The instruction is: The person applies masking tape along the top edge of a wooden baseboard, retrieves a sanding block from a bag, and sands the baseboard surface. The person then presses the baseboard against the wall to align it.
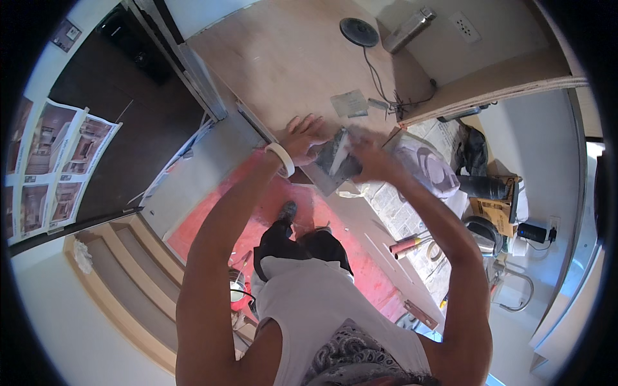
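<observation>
My left hand (302, 137), a white bangle on its wrist, rests with fingers spread on the near edge of a pale plywood board (290, 58) and steadies a grey flat plate (328, 168) smeared with pale paste. Just to its right, my right hand (368, 153) is blurred. It grips a flat putty blade (340, 154) laid against that plate. Both hands are close together above the board's edge.
A black round disc (358, 31) with a cable, a metal tube (409, 29) and a paper scrap (348, 102) lie on the board. Newspapers (402, 206), a yellow power tool (496, 209), a cloth bag and red floor covering (257, 206) lie below. Steps (129, 270) at lower left.
</observation>
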